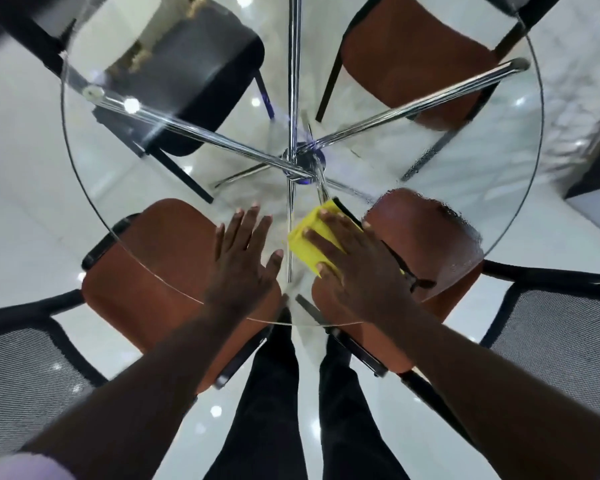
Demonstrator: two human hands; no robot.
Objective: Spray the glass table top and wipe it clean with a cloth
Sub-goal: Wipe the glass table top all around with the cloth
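A round glass table top point(83, 174) fills the view, resting on chrome legs point(302, 161) that cross at its centre. My right hand point(354, 258) lies flat on a folded yellow cloth point(307, 242), pressing it onto the glass near the front edge. My left hand point(244, 252) rests palm down on the glass just left of the cloth, fingers spread, holding nothing. Small droplets speckle the glass at the right point(464, 223). No spray bottle is in view.
Two brown chairs point(146, 271) point(430, 237) are tucked under the near side, another brown chair point(412, 57) and a black chair point(194, 74) under the far side. Mesh chair backs point(24, 368) point(561, 334) flank my legs. The floor is glossy white tile.
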